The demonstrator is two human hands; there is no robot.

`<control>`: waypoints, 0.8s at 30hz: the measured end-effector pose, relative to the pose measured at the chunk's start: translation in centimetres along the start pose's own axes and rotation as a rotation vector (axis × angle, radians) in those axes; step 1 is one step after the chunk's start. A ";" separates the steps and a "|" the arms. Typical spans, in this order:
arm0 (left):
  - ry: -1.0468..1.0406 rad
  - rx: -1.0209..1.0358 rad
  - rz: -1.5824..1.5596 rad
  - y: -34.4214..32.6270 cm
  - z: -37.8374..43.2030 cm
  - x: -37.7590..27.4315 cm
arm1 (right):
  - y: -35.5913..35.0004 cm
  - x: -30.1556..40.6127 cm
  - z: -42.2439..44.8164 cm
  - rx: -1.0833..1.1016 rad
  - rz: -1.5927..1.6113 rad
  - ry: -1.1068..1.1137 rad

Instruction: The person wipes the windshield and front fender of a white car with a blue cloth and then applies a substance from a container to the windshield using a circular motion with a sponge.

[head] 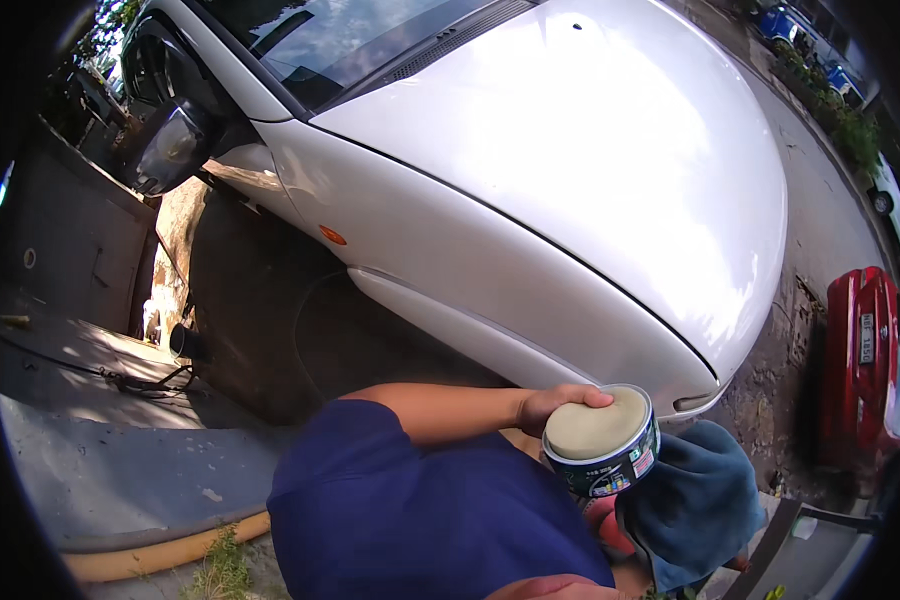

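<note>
My left hand (562, 407) holds a round, dark-labelled tin (607, 474) at its rim, with the thumb on top. A thick beige pad (592, 427), which looks like an applicator sponge, sits in the mouth of the tin under that thumb. A dark blue cloth (694, 502) hangs just right of the tin. Part of my right forearm shows at the cloth's lower edge; the right hand cannot be made out. Beyond the tin stands a white car, its hood (562, 142) and front fender (450, 247) facing me.
The car's black side mirror (171, 146) juts out at the upper left. A yellow pipe (165, 551) runs along a grey ledge (142, 480) at the lower left. A red car (859, 367) is parked at the right. A grey-framed structure (780, 551) stands at the lower right.
</note>
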State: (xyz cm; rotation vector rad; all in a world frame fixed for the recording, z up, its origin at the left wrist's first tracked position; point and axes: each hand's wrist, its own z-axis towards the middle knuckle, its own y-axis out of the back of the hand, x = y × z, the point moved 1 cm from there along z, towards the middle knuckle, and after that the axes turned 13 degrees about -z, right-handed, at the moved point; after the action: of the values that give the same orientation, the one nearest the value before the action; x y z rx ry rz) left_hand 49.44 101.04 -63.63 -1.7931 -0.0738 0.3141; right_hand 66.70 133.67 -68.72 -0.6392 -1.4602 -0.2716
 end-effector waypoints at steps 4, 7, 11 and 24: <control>-0.350 0.008 0.033 2.6 -7.4 0.5 | -4.5 1.6 5.8 0.129 -0.098 0.061; -0.707 -0.082 -0.026 1.6 -14.3 2.8 | -10.6 4.5 10.9 0.222 -0.203 0.208; -1.009 -0.116 -0.065 1.9 -20.1 5.6 | -24.1 10.6 16.5 0.321 -0.335 0.523; -1.366 -0.518 -0.170 13.9 -37.7 7.8 | -83.8 5.4 16.5 0.927 -0.967 1.558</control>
State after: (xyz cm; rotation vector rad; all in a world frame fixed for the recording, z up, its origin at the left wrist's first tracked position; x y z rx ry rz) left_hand 64.74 63.69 -70.33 -1.7160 -1.3485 1.4355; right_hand 8.25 76.29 -43.92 0.9732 -0.1088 -0.5796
